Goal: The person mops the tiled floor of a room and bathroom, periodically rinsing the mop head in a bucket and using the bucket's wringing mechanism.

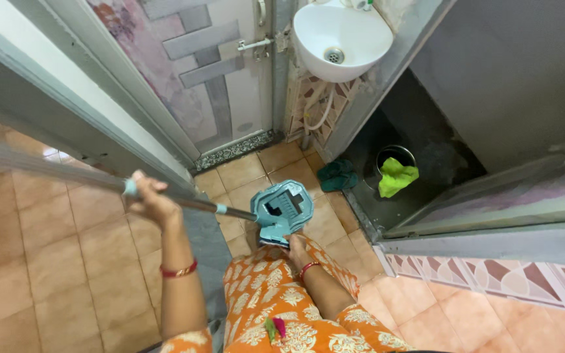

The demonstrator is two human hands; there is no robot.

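My left hand (pixel 150 198) grips the grey metal mop handle (pixel 67 173), which runs from the left edge toward the middle. The handle ends at a teal flat mop head (pixel 284 210) held up above the tiled floor. At the lower edge of that mop head my right hand (pixel 295 248) is closed on it. Red bangles sit on both wrists, and orange patterned cloth covers my lap below.
A white wash basin (pixel 341 33) hangs at the top, with a patterned door (pixel 197 72) to its left. A dark wet area to the right holds a steel bucket (pixel 397 157) with a lime-green cloth (pixel 397 176); a teal cloth (pixel 337 175) lies at its step.
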